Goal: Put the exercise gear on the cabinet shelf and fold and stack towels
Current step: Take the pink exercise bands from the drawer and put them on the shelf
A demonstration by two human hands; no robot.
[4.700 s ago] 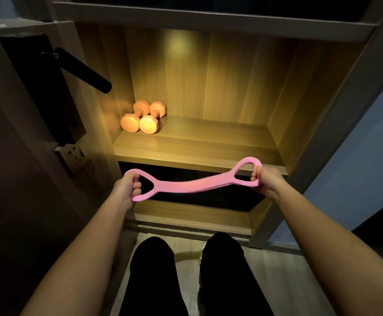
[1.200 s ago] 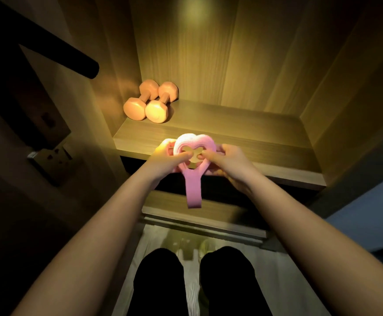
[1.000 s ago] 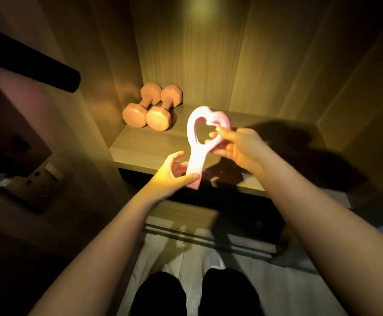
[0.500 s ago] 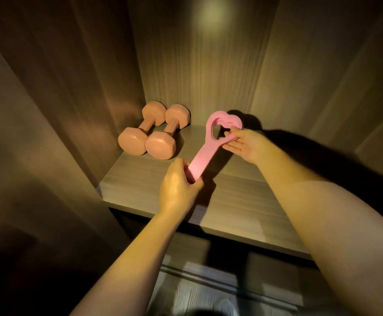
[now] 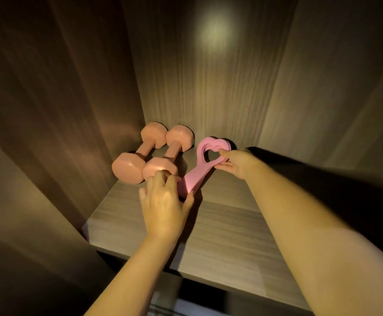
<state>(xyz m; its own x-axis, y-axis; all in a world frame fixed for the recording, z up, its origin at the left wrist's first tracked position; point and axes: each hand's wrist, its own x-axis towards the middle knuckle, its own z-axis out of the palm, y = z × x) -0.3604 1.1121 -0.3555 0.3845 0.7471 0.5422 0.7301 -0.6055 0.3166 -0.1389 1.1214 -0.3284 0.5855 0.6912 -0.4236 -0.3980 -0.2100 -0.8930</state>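
While my left hand (image 5: 165, 208) pinches the folded near end of the pink resistance band (image 5: 196, 177) between thumb and curled fingers, my right hand (image 5: 236, 163) grips its heart-shaped loops at the far end. Doubled over, the band slants across the wooden cabinet shelf (image 5: 227, 236), just beside 2 orange dumbbells (image 5: 173, 150) in the left rear corner. Whether it rests on the board, I cannot tell.
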